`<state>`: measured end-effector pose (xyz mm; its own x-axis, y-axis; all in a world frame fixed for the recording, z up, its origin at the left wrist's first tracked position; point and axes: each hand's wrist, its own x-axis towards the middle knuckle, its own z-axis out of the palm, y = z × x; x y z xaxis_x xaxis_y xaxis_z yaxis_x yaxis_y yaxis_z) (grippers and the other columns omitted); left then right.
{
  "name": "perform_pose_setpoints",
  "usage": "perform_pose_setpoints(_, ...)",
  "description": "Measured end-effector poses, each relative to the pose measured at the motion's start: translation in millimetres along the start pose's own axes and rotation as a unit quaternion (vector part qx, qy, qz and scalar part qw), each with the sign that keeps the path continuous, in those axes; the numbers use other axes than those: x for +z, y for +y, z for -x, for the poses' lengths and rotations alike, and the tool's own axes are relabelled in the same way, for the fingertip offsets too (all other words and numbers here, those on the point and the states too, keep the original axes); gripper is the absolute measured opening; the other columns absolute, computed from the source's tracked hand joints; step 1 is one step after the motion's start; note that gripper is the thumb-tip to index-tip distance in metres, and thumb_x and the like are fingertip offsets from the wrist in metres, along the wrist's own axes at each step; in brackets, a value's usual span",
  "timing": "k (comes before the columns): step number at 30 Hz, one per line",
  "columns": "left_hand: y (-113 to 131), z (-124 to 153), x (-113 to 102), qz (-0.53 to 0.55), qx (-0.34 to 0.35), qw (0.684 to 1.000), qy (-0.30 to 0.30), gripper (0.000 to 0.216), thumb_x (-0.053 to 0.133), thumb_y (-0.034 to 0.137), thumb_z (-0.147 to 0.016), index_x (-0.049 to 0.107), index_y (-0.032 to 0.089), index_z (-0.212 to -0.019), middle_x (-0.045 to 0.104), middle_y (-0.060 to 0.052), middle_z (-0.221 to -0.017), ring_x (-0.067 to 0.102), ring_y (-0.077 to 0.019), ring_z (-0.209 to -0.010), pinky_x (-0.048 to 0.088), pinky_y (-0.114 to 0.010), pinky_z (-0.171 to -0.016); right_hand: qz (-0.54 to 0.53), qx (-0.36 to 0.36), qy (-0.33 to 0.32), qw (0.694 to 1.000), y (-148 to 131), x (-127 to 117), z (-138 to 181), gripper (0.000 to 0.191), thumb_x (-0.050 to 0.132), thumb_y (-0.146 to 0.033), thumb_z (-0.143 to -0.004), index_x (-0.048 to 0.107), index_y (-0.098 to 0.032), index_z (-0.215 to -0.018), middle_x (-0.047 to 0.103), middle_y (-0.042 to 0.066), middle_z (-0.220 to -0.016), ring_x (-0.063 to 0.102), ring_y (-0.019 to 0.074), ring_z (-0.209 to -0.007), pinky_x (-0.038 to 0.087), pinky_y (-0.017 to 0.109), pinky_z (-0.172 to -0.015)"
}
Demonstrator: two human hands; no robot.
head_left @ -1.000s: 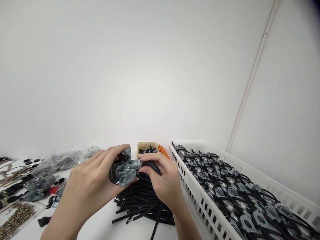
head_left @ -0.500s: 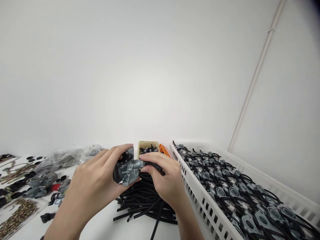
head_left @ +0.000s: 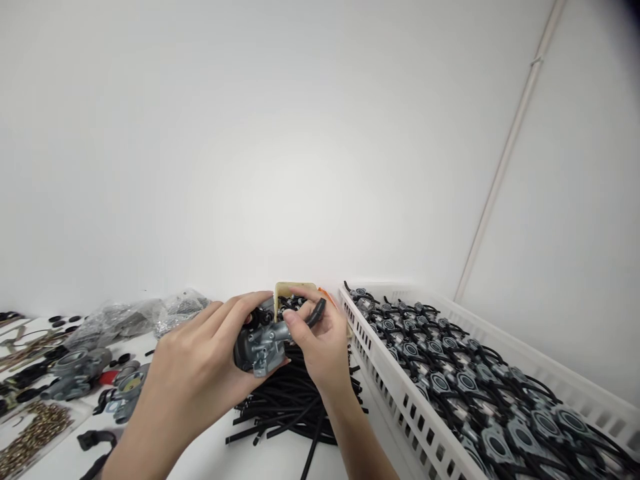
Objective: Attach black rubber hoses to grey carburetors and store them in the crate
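My left hand point(head_left: 197, 360) is wrapped round a grey metal carburetor point(head_left: 264, 343) with a black part at its left end. From the carburetor's right side a spigot points toward my right hand point(head_left: 325, 350). A short black rubber hose point(head_left: 317, 312) bends upward there, pinched between my right thumb and fingers. The fingers cover the join between hose and spigot. Below both hands lies a pile of black hoses point(head_left: 300, 407) on the white table point(head_left: 200, 460).
To the right, a long white slotted basket point(head_left: 415, 417) holds rows of carburetors with hoses. Behind my hands stands a cream bin point(head_left: 296, 287) of small parts. On the left lie plastic bags point(head_left: 120, 323), loose carburetors point(head_left: 75, 370) and many small brass pieces point(head_left: 37, 430).
My right hand has changed its hold: the fingers have turned and the hose end now points up instead of down to the right. The carburetor has shifted slightly right.
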<state>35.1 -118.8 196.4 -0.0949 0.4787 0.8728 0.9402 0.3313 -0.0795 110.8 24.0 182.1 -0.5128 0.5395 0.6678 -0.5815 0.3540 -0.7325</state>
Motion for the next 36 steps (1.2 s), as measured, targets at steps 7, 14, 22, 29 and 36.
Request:
perform_pose_setpoints(7, 5.1, 0.5, 4.9, 0.032, -0.057, 0.998, 0.015, 0.053, 0.068, 0.045, -0.077, 0.048, 0.029, -0.123, 0.072, -0.003, -0.103, 0.07, -0.0218, -0.082, 0.053, -0.03, -0.063, -0.098, 0.01, -0.001, 0.995, 2.6, 5.0, 2.9, 0.03, 0.074, -0.048, -0.072, 0.073, -0.019, -0.077, 0.062, 0.003, -0.076, 0.059, 0.0149, -0.072, 0.05, 0.026, -0.065)
perform_pose_setpoints(14, 10.0, 1.9, -0.7, 0.098, -0.19, 0.975, 0.055, 0.059, 0.069, 0.057, -0.071, 0.048, 0.032, -0.12, 0.07, -0.001, -0.101, 0.07, -0.0241, -0.082, 0.056, -0.036, -0.069, -0.145, 0.035, -0.101, 0.984, -2.4, -1.3, 5.3, 0.031, 0.066, -0.046, -0.081, 0.075, -0.021, -0.096, 0.072, 0.008, -0.095, 0.067, 0.0233, -0.094, 0.051, 0.04, -0.093)
perform_pose_setpoints(22, 9.7, -0.3, 2.1, 0.115, -0.176, 0.977, 0.047, 0.06, 0.068, 0.059, -0.071, 0.047, 0.032, -0.12, 0.071, -0.002, -0.096, 0.07, -0.0224, -0.078, 0.056, -0.034, -0.064, -0.132, 0.04, -0.019, 0.99, -0.8, 0.8, 4.3, 0.024, 0.081, -0.034, -0.067, 0.072, -0.02, -0.084, 0.071, 0.004, -0.079, 0.066, 0.0186, -0.076, 0.056, 0.032, -0.075)
perform_pose_setpoints(29, 10.4, 0.6, 1.9, 0.129, -0.155, 0.979, 0.036, 0.058, 0.069, 0.055, -0.072, 0.047, 0.031, -0.12, 0.07, -0.002, -0.095, 0.07, -0.0201, -0.074, 0.055, -0.03, -0.06, -0.137, 0.024, -0.074, 0.987, -4.4, -7.8, -0.7, 0.04, 0.083, -0.034, -0.065, 0.073, -0.029, -0.104, 0.071, 0.001, -0.09, 0.066, 0.0164, -0.082, 0.055, 0.032, -0.08)
perform_pose_setpoints(36, 19.7, 3.6, 10.5, 0.096, -0.117, 0.988, 0.018, 0.055, 0.07, 0.039, -0.073, 0.048, 0.029, -0.122, 0.07, -0.004, -0.102, 0.07, -0.0223, -0.081, 0.056, -0.032, -0.066, -0.129, -0.006, -0.014, 0.992, -1.8, 1.3, 3.8, 0.019, 0.08, -0.034, -0.066, 0.071, -0.021, -0.077, 0.065, 0.001, -0.075, 0.06, 0.0155, -0.072, 0.051, 0.029, -0.069)
